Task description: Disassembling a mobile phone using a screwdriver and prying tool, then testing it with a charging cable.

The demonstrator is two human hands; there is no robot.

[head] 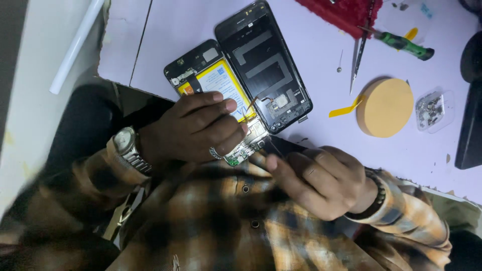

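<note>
An opened phone [213, 75] lies on the pale lilac table [321, 55], its yellow battery exposed. Its black back cover [263, 62] lies flipped open beside it, joined by a thin cable. My left hand [193, 130], with a metal wristwatch and a ring, is curled over the phone's lower end and holds it down. My right hand [316, 178], wearing a bead bracelet, pinches a thin dark tool [278, 146] whose tip sits by the small green circuit board [241, 153] at the phone's bottom edge. My plaid sleeves hide the table's near edge.
A green-handled screwdriver [405, 45] and metal tweezers [358, 60] lie at the back right by a red cloth [346, 12]. A round tan disc [385, 107], a yellow strip [344, 110] and a clear tray of small parts [431, 109] sit right. A white tube [75, 45] lies left.
</note>
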